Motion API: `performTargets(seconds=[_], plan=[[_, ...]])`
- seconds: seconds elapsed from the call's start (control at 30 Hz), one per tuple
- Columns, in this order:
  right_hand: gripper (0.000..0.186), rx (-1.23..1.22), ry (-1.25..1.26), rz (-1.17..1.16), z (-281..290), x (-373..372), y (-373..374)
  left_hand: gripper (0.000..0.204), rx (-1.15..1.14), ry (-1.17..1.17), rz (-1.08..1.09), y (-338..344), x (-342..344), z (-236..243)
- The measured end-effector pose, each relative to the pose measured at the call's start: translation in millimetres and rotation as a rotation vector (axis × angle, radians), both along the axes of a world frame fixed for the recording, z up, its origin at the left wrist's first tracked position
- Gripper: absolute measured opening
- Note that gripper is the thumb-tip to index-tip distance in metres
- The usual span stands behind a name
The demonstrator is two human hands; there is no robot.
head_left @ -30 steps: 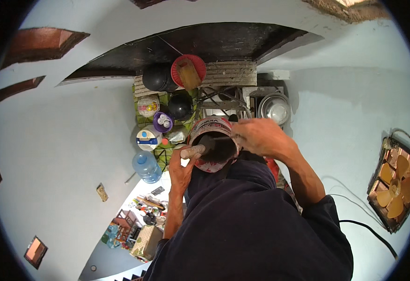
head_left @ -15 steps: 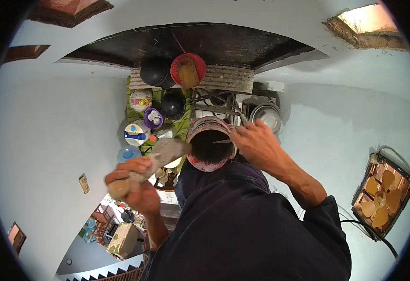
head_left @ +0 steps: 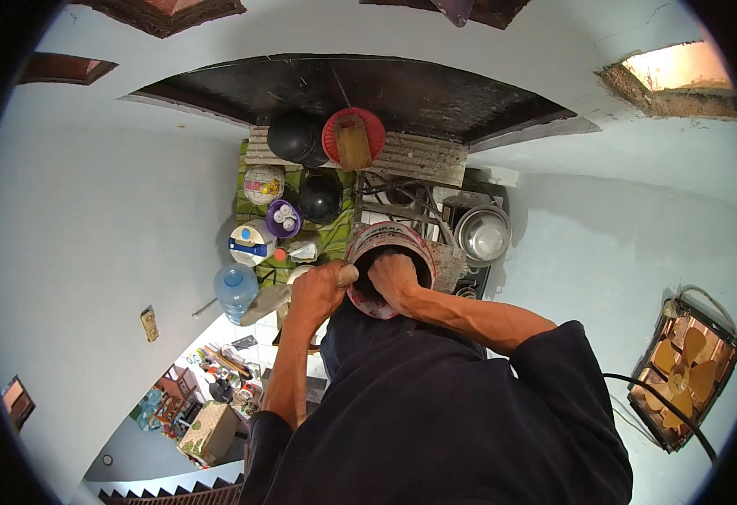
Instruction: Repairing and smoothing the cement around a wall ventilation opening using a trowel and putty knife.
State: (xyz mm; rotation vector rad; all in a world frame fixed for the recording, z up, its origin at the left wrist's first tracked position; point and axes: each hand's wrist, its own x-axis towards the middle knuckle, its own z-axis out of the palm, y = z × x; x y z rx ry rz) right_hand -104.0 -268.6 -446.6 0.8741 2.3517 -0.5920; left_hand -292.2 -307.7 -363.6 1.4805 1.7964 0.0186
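Observation:
My left hand (head_left: pixel 318 295) is closed around a trowel beside the left rim of a bucket. The rounded end of its handle (head_left: pixel 347 274) sticks out by my thumb, and its grey, mortar-smeared blade (head_left: pixel 266 305) points away to the left. The bucket (head_left: pixel 427 241), stained red and white, stands in front of my lap with a dark inside. My right hand (head_left: pixel 395 279) reaches down into it, fingers curled. Whatever those fingers hold is hidden by the hand and the bucket's wall.
Left of the bucket, a green cloth carries a blue water jug (head_left: pixel 235 290), a white-and-blue container (head_left: pixel 251 244), a purple cup (head_left: pixel 283 219) and black helmets (head_left: pixel 320 199). Metal bowls (head_left: pixel 483 234) sit at right. A fan (head_left: pixel 680 379) is by the right wall. Stairs drop away lower left.
My right hand has gone from above the rim, where it held a thin-bladed tool, down into the bucket. My left hand has moved right to the bucket, turning the trowel's blade leftward.

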Motion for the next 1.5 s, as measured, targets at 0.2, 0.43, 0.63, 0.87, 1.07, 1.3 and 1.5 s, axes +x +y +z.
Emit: performTargets(seconds=[0.2,0.43,0.63,0.87,1.07,1.3,1.5], plan=[[0.016,0.088,0.461,0.105,-68.8,27.1,-22.5,0.030,0.007,0.023,0.036,-2.4,0.3,-9.8],[0.016,-0.074,0.421,0.179,-61.5,27.8,-11.7,0.035,0.014,-0.016,0.097,-5.3,-1.5,-9.5],[0.015,-0.021,0.414,0.164,-59.7,29.9,-2.3,0.042,-0.057,0.002,0.143,-3.3,0.8,-8.0],[0.021,-0.048,0.437,0.145,-51.4,22.4,-4.6,0.041,-0.029,-0.014,0.184,-15.2,0.4,-16.4],[0.018,-0.190,0.389,0.251,-24.2,22.0,25.7,0.041,-0.015,0.014,0.143,-9.7,3.8,-13.0],[0.015,-0.233,0.535,0.193,6.2,30.8,43.9,0.041,-0.007,-0.004,0.154,-5.7,3.2,-9.6],[0.012,-0.133,0.379,0.239,43.8,27.2,60.5,0.040,0.014,0.003,0.135,-12.6,-0.7,-16.6]])
